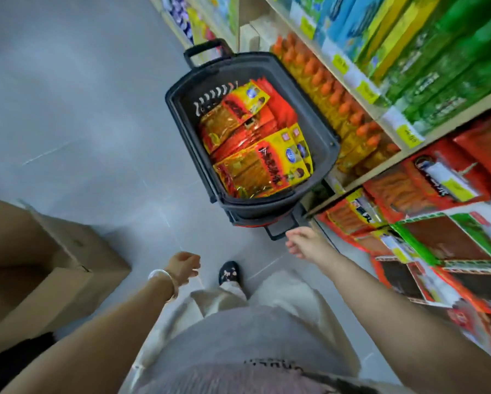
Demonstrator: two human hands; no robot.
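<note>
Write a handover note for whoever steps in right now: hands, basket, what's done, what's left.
Left hand: loosely curled, holds nothing.
Right hand: empty, reaching toward the near handle; contact unclear.
The basket stands on the floor beside the shelves, full of red and yellow packets. A cardboard box sits on the left.
Done: basket loaded.
Left: probably grip the handle, then move the basket or shelve packets.

Both arms reach forward and down. Left hand [184, 267] hangs loosely curled, empty. Right hand [302, 241] likewise, extended farther.
</note>
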